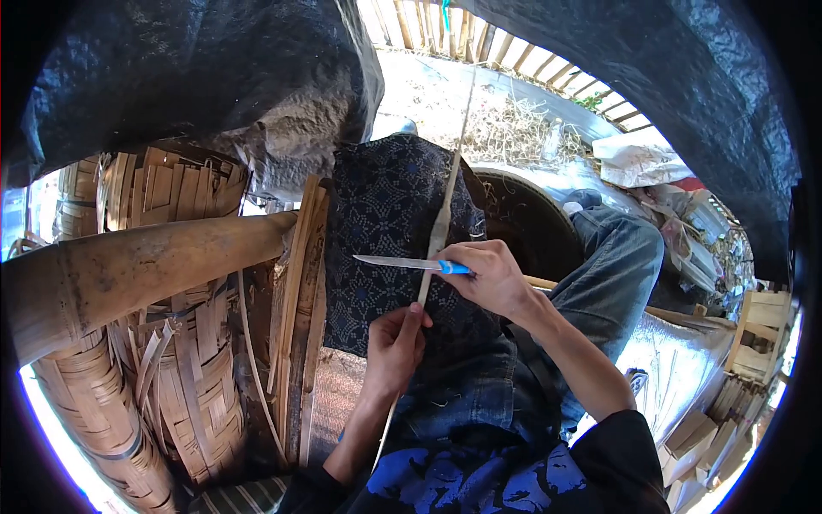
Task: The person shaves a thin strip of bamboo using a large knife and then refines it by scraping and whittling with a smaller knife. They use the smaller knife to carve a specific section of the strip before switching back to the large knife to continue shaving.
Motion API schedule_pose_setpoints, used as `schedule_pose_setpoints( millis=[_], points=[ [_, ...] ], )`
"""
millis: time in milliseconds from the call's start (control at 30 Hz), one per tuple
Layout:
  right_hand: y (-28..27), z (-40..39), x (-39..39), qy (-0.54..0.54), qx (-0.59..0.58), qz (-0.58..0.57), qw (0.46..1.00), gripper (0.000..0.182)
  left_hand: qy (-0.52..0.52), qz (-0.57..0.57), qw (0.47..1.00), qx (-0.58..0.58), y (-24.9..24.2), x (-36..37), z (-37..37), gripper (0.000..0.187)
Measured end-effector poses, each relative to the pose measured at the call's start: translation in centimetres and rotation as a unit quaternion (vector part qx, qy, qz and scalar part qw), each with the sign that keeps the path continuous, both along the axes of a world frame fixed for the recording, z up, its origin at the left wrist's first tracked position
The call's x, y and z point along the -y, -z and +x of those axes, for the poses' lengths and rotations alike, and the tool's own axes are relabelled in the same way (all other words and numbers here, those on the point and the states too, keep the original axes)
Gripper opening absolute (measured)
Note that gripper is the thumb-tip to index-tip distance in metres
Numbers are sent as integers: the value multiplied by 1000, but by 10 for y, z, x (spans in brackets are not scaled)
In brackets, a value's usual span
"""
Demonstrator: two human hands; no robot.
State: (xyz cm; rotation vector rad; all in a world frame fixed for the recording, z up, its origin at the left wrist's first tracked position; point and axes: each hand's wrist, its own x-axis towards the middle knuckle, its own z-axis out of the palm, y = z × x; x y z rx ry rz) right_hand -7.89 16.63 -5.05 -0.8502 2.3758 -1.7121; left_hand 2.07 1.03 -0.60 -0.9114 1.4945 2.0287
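My right hand [490,276] is wrapped round the blue handle of a small knife [396,261], its blade pointing left across a thin bamboo strip [455,176]. The blade lies over the strip just above my left hand [396,349], which pinches the strip between thumb and fingers. From my left hand the strip runs up and away past my knees, and its lower end passes down beside my left forearm. A dark patterned cloth [364,223] covers my left thigh under both hands.
A thick bamboo pole [154,265] crosses at the left, in front of rolled woven bamboo [193,385]. Black plastic sheeting [197,68] hangs overhead. Behind my knees stands a dark round container [522,214]. Bamboo shavings [514,128] lie on the ground beyond.
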Motion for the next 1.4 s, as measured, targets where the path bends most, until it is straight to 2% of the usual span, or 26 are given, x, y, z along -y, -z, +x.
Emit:
schedule_pose_setpoints(
  millis=[100, 133, 200, 233, 267, 300, 333, 400, 500, 600, 667, 800, 967, 1033, 1100, 1133, 1167, 1200, 1233, 1267, 1300, 1333, 1367, 1400],
  points=[
    [-11, 1, -15, 53, 97, 16, 994, 7, 19, -7, 1000, -6, -6, -4, -2, 33],
    [-8, 4, -22, 52, 97, 17, 994, 7, 18, -6, 1000, -6, -9, -8, -2, 33],
    [3, 11, -39, 100, 197, -52, 974, 14, 82, -49, 995, -15, -13, -20, -2, 33],
    [3, 16, -47, 95, 293, -80, 948, 19, 89, -61, 994, -36, -9, -25, 2, 34],
    [5, 20, -50, 97, 294, -78, 948, 19, 91, -57, 994, -35, -7, -27, 4, 34],
    [7, 24, -52, 95, 428, -202, 876, 21, 122, -105, 985, -55, -6, -28, 5, 33],
    [6, 25, -53, 90, 543, -321, 770, 22, 153, -153, 973, -76, -5, -30, 6, 32],
    [6, 26, -49, 111, 543, -345, 758, 23, 153, -158, 972, -79, -11, -30, 4, 32],
    [8, 23, -45, 67, 536, -362, 760, 22, 135, -160, 975, -80, -12, -28, 3, 32],
    [5, 32, -39, 54, 571, -367, 732, 22, 116, -154, 978, -75, -6, -27, 7, 33],
    [8, 39, -38, 62, 605, -409, 680, 21, 111, -158, 978, -75, -4, -29, 9, 33],
    [6, 46, -37, 79, 628, -418, 651, 19, 124, -193, 971, -66, -4, -30, 10, 34],
    [0, 49, -42, 81, 632, -421, 645, 18, 127, -181, 974, -59, -1, -30, 10, 34],
    [-13, 54, -50, 65, 633, -423, 645, 18, 84, -244, 964, -65, 2, -27, 8, 37],
    [-36, 63, -68, 88, 609, -469, 634, 17, 74, -172, 981, -51, 1, -13, 6, 36],
    [-49, 45, -84, 79, 538, -480, 689, 11, 74, -147, 985, -47, 1, -10, 9, 36],
    [-48, 29, -102, 212, 480, -393, 755, 7, 77, -149, 985, -48, 2, -10, 9, 36],
    [-37, 16, -116, 268, 396, -285, 831, 9, 73, -132, 987, -49, 3, -11, 8, 36],
    [-37, 5, -125, 275, 358, -64, 890, 15, 69, -114, 990, -50, 5, -12, 7, 35],
    [-28, 0, -128, 277, 357, -65, 890, 15, 71, -114, 990, -51, 3, -13, 5, 35],
    [-14, -2, -125, 290, 152, 61, 943, 18, 81, -115, 989, -47, 0, -13, 4, 35],
    [-6, -3, -123, 282, -62, 183, 940, 21, 88, -117, 988, -42, -2, -13, 4, 35],
    [-9, 6, -123, 296, 43, 187, 936, 22, 85, -118, 988, -40, -2, -14, 4, 35],
    [-12, 10, -121, 294, 44, 188, 936, 22, 83, -116, 989, -41, -2, -16, 4, 35]
  ],
)
